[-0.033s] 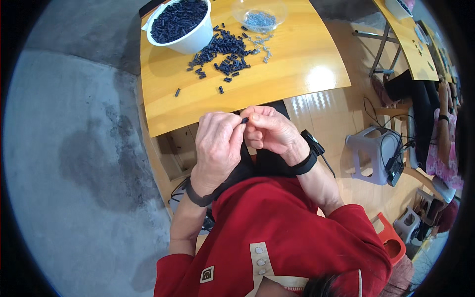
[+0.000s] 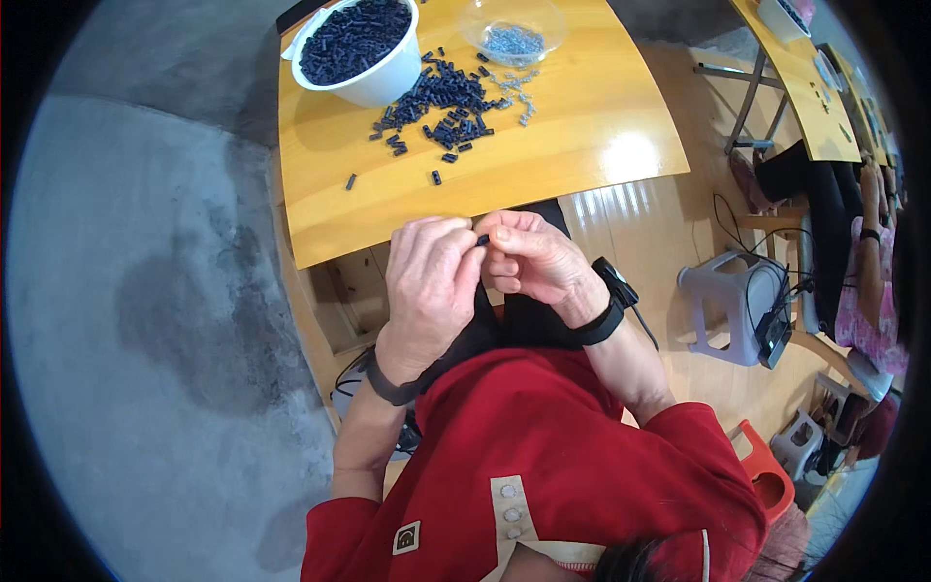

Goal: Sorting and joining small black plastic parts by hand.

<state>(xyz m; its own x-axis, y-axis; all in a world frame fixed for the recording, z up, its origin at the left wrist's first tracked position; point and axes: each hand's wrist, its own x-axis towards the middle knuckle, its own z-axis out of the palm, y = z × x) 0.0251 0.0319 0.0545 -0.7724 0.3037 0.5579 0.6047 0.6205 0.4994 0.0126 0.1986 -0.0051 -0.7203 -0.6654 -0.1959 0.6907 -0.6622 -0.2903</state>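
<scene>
Just in front of the table's near edge, my left hand (image 2: 427,276) and my right hand (image 2: 543,257) meet fingertip to fingertip. Between them is a small black plastic piece (image 2: 482,241), pinched by the thumb and forefinger of each hand. Most of the piece is covered by the fingers, and whether a second part is joined to it I cannot tell. Beyond my hands, a pile of similar short black plastic pieces (image 2: 448,92) lies on the yellow table (image 2: 572,107). A few small clear pieces (image 2: 519,97) are scattered at the pile's right.
A white bucket (image 2: 373,85) full of black pieces stands at the table's far left. Beside it is a clear bowl (image 2: 514,39) of tiny pale parts. To the right are a plastic stool (image 2: 722,301), cables, a red stool (image 2: 766,475) and another person (image 2: 868,262) seated at a table.
The view has shifted very slightly. Both hands keep their pinch, and a little more of the black piece shows between the fingertips.
</scene>
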